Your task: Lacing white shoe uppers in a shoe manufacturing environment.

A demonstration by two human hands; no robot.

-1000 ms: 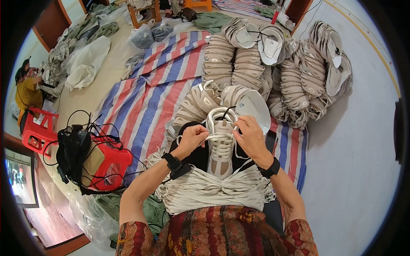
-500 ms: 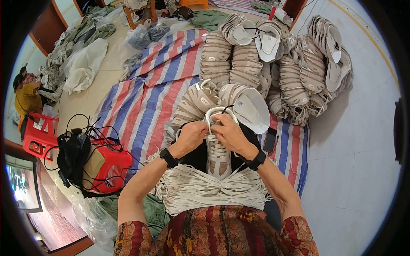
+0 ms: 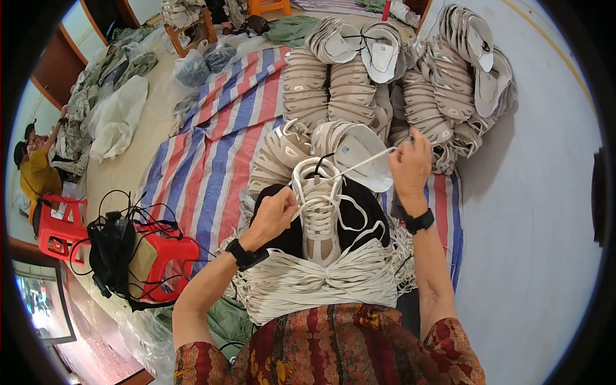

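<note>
A beige and white shoe upper (image 3: 320, 247) lies toe toward me on dark cloth over my lap, with white lace crossing its front. My right hand (image 3: 412, 165), raised to the right, pinches a white shoelace (image 3: 364, 162) drawn taut from the upper's top eyelets. Close against the upper's left edge, my left hand (image 3: 274, 216) is closed; a white lace strand shows at its fingertips. Another lace length loops loosely over the dark cloth, right of the upper. Below, across my lap, lies a thick bundle of white shoelaces (image 3: 321, 289).
Nested stacks of beige shoe uppers (image 3: 351, 96) stand ahead and at the right (image 3: 443, 90), on a striped tarp (image 3: 212, 147). At left, black straps and cables (image 3: 112, 234) lie on a red stool (image 3: 173, 256). A person in yellow (image 3: 40, 173) sits far left.
My right hand has moved from the upper's top out to the right, pulling the lace taut. My left hand has shifted slightly down and left. The whole view has shifted a little.
</note>
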